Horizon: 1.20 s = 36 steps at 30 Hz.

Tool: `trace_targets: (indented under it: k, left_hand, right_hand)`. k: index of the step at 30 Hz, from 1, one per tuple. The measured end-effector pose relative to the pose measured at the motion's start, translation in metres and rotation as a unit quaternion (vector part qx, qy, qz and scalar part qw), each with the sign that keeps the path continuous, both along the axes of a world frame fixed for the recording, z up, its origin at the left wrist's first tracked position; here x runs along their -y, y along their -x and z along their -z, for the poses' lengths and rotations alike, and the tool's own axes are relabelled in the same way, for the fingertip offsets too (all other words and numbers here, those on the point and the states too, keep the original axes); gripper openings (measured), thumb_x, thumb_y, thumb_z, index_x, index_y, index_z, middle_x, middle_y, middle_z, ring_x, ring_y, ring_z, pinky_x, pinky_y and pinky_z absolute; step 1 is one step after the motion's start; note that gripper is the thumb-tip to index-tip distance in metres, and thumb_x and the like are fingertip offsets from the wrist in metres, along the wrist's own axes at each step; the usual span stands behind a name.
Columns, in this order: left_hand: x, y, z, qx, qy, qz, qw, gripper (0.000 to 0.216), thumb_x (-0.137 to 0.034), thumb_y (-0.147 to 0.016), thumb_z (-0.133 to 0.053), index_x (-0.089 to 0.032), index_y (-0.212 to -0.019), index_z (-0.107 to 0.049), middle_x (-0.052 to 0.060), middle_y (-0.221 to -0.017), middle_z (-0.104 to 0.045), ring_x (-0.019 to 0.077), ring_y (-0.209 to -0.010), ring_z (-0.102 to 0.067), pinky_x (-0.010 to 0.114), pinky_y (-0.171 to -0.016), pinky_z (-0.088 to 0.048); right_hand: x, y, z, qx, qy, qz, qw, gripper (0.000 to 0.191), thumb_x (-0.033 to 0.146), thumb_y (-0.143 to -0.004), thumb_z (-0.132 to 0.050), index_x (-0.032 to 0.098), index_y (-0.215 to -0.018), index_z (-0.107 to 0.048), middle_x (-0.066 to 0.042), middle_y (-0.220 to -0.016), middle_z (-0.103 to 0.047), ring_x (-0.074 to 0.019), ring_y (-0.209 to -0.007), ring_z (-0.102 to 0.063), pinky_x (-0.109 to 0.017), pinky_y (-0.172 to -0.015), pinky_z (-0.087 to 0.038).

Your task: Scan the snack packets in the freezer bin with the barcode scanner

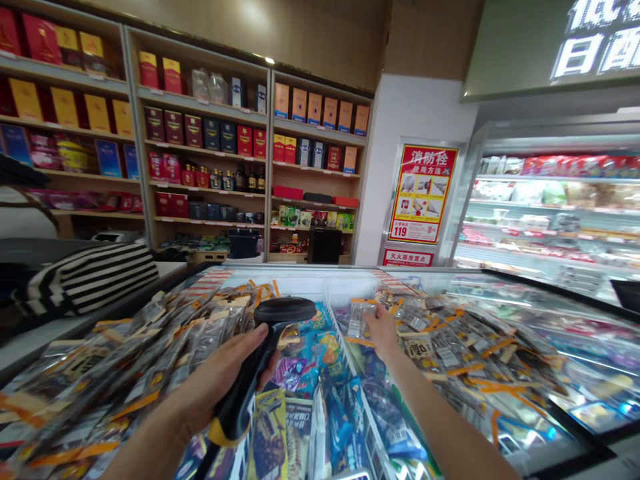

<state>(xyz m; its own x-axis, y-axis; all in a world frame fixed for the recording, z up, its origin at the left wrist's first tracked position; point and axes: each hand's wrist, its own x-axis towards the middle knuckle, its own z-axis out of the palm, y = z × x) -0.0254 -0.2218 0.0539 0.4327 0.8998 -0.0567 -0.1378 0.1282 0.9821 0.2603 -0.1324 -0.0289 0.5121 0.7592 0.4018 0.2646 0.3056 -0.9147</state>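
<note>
My left hand (225,373) is wrapped around the handle of a black barcode scanner (284,309) with a yellow base, its head up and toward the middle. A little to the right, my right hand (383,332) pinches a small clear packet (358,321) with orange edges and a printed label. Heaps of similar packets lie on both sides, a left pile (165,353) beside the scanner and a right pile (465,347) beyond my right wrist. Below and between the hands, colourful wrapped frozen goods (300,367) fill the open middle of a chest freezer (300,279).
A striped bag (95,275) rests on the counter at the left. Shelves of boxed bottles (205,133) line the back wall. Red and yellow poster (423,193) on the white pillar; a lit refrigerated display (545,213) stands at the right. Glass lids (575,327) cover the freezer's right side.
</note>
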Motion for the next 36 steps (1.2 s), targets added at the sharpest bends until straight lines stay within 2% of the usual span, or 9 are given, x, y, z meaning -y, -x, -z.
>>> trace_targets:
  k: [4,9,13,16,25,29,32,36]
  left_hand:
    - [0.001,0.002,0.001,0.007,-0.004,0.008,1.000,0.036,-0.047,-0.073,-0.047,-0.014,-0.063,-0.057,0.001,-0.058,-0.057,0.0078,-0.047,-0.046,0.019,-0.048,-0.037]
    - [0.005,0.002,-0.003,0.010,0.007,0.030,0.999,0.036,-0.047,-0.071,-0.050,-0.013,-0.070,-0.060,0.002,-0.058,-0.059,0.0085,-0.047,-0.047,0.019,-0.046,-0.037]
    - [0.009,0.000,-0.005,0.016,0.031,0.018,0.999,0.036,-0.047,-0.067,-0.055,-0.013,-0.074,-0.060,0.003,-0.058,-0.061,0.0087,-0.046,-0.049,0.019,-0.045,-0.037]
    - [0.011,0.001,-0.005,0.016,0.029,0.041,0.999,0.036,-0.047,-0.067,-0.056,-0.012,-0.075,-0.060,0.003,-0.058,-0.061,0.0083,-0.046,-0.049,0.018,-0.045,-0.036]
    - [0.008,0.005,0.001,0.000,-0.015,0.076,0.997,0.031,-0.043,-0.071,-0.053,-0.013,-0.068,-0.057,0.002,-0.061,-0.059,0.0077,-0.047,-0.048,0.019,-0.045,-0.035]
    - [0.008,0.002,0.003,-0.002,0.002,0.066,0.998,0.031,-0.043,-0.072,-0.052,-0.013,-0.068,-0.056,0.003,-0.063,-0.060,0.0077,-0.048,-0.049,0.018,-0.046,-0.036]
    - [0.010,-0.002,0.001,-0.009,0.026,0.034,0.999,0.032,-0.045,-0.068,-0.055,-0.013,-0.067,-0.054,0.002,-0.059,-0.060,0.0078,-0.046,-0.049,0.019,-0.044,-0.036]
    - [0.012,-0.007,-0.003,-0.014,0.006,0.009,1.000,0.033,-0.047,-0.065,-0.057,-0.014,-0.068,-0.054,-0.001,-0.054,-0.058,0.0071,-0.043,-0.046,0.018,-0.043,-0.035]
  right_hand:
    - [0.000,0.007,-0.008,-0.049,-0.068,-0.046,0.995,0.032,0.027,-0.060,-0.050,0.017,-0.091,-0.049,-0.005,-0.090,-0.064,-0.0177,-0.085,-0.058,-0.030,-0.075,-0.044]
    - [0.002,0.004,-0.006,-0.070,-0.082,-0.052,0.993,0.031,0.025,-0.060,-0.049,0.017,-0.090,-0.048,-0.006,-0.090,-0.063,-0.0181,-0.085,-0.058,-0.032,-0.077,-0.043]
    - [0.002,0.001,-0.006,-0.104,-0.088,-0.059,0.989,0.030,0.026,-0.058,-0.051,0.017,-0.087,-0.048,-0.006,-0.091,-0.063,-0.0194,-0.088,-0.057,-0.031,-0.076,-0.043]
    - [0.002,0.000,-0.005,-0.124,-0.091,-0.076,0.985,0.029,0.026,-0.058,-0.052,0.018,-0.086,-0.049,-0.005,-0.090,-0.063,-0.0193,-0.087,-0.057,-0.031,-0.075,-0.043]
    - [-0.002,-0.004,0.003,-0.056,-0.087,-0.051,0.993,0.025,0.024,-0.063,-0.050,0.021,-0.088,-0.052,-0.002,-0.083,-0.064,-0.0184,-0.078,-0.059,-0.033,-0.075,-0.043]
    - [-0.001,-0.002,0.001,-0.067,-0.088,-0.053,0.992,0.026,0.023,-0.062,-0.050,0.020,-0.088,-0.051,-0.002,-0.083,-0.064,-0.0184,-0.077,-0.059,-0.033,-0.074,-0.044]
    - [0.000,0.000,-0.001,-0.077,-0.107,-0.073,0.989,0.029,0.023,-0.062,-0.050,0.019,-0.090,-0.051,-0.003,-0.087,-0.064,-0.0188,-0.083,-0.058,-0.033,-0.076,-0.044]
    - [0.005,0.004,-0.003,-0.070,-0.100,-0.056,0.991,0.029,0.024,-0.061,-0.051,0.019,-0.090,-0.051,-0.003,-0.083,-0.065,-0.0192,-0.079,-0.059,-0.033,-0.072,-0.045]
